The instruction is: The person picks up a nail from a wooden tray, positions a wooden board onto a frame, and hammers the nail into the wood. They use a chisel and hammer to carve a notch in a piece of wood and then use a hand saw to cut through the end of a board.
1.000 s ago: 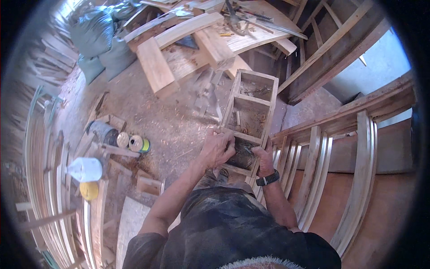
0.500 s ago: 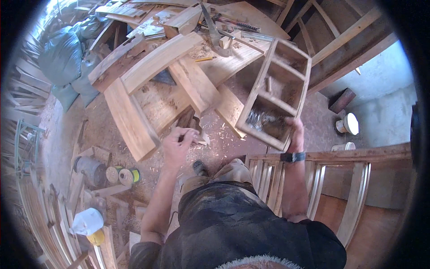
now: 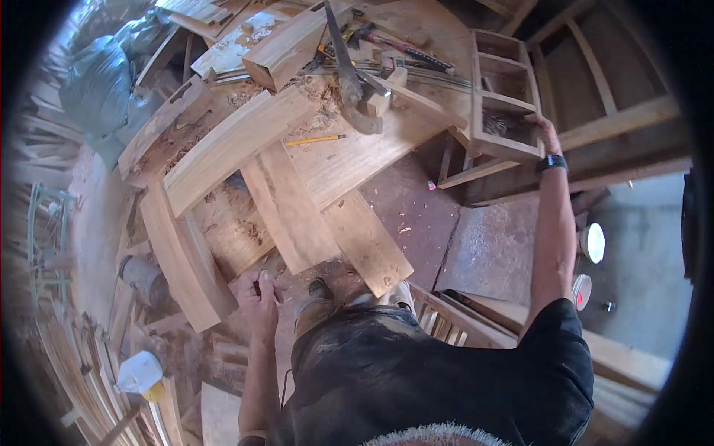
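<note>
The open, three-compartment box of weathered brown wood [image 3: 507,148] is now standing farther forward and to the right than half a second ago, its compartments lining up away from the person at the right edge of the shaving-strewn wooden worktop [image 3: 364,160]; whether the worktop is bearing any of its weight, I cannot tell. The right hand [image 3: 548,135] is gripping the box's near right corner, and its arm, wearing a black wristband [image 3: 551,162], is now reaching out almost straight instead of bending close to the body. The left hand [image 3: 259,291] is hanging lower and nearer the body than before, off the worktop's near left edge, just right of a pale, curved wooden piece [image 3: 182,256]. Its fingers are curling toward the thumb; whether they are pinching anything small, I cannot tell. Its forearm is pointing forward from the lower edge of the view.
</note>
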Tool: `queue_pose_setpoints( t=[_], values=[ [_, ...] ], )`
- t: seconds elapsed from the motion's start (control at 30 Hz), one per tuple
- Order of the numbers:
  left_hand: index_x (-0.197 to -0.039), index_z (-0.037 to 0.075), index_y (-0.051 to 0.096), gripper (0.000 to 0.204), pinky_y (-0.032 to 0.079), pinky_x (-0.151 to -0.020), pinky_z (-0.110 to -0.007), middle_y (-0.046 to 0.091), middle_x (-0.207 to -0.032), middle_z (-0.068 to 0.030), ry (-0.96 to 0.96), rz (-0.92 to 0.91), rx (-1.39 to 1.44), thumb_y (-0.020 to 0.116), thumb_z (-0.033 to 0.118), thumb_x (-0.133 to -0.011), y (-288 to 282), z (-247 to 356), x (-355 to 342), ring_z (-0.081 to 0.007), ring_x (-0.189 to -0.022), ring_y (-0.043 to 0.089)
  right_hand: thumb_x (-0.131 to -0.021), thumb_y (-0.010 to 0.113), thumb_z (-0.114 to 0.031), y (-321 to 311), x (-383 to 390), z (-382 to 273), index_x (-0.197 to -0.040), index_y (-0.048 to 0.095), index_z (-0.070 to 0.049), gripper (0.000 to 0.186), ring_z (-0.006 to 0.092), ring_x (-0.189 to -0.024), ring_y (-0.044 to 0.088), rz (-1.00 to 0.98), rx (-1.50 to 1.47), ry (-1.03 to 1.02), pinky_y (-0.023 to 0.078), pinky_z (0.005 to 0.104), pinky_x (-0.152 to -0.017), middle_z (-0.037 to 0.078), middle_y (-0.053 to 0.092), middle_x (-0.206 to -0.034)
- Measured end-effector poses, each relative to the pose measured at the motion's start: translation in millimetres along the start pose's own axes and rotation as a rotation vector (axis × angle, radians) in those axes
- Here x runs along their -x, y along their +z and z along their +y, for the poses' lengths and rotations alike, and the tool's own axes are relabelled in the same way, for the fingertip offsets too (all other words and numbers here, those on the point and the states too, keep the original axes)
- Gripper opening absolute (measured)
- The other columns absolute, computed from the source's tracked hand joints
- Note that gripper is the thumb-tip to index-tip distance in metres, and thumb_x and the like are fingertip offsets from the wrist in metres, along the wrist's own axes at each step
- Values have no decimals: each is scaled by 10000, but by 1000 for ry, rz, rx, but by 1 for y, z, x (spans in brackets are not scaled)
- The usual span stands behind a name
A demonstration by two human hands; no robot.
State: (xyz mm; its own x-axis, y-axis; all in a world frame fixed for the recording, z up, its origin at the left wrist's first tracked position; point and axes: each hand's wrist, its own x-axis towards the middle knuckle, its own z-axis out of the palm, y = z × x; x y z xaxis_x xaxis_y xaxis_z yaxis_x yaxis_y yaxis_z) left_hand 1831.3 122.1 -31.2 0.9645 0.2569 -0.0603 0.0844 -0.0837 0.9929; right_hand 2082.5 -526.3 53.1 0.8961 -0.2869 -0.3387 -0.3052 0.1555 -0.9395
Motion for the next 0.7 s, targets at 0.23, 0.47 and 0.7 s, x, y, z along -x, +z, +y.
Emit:
queue_pose_setpoints(
  t=[0.23, 0.47, 0.7],
  values=[
    [-966, 31, 567, 194, 470, -527, -249, 602, -748, -37, -91, 179, -49, 601, 190, -1070, 41, 10, -16, -85, -560, 536, -863, 699, -277, -86, -146, -6, -1162, 700, -32, 387, 268, -1035, 673, -186, -38, 79, 546, 413, -971, 104, 719, -1131],
    [-1010, -32, 643, 220, 505, -551, -250, 741, -942, -166, -126, 316, 12, 624, 182, -1057, 68, 51, -46, -132, -602, 629, -848, 711, -231, -109, -248, 9, -1114, 704, -17, 341, 247, -994, 675, -151, 23, 130, 550, 398, -951, 89, 720, -1045],
    [-1165, -59, 649, 300, 567, -660, -268, 740, -1078, -169, -150, 7, -16, 551, 211, -1081, 195, 88, -110, -171, -711, 683, -815, 716, -179, -90, -239, 32, -1082, 726, -36, 304, 218, -982, 657, -85, 10, -1, 523, 348, -939, 80, 712, -1032]
  ],
)
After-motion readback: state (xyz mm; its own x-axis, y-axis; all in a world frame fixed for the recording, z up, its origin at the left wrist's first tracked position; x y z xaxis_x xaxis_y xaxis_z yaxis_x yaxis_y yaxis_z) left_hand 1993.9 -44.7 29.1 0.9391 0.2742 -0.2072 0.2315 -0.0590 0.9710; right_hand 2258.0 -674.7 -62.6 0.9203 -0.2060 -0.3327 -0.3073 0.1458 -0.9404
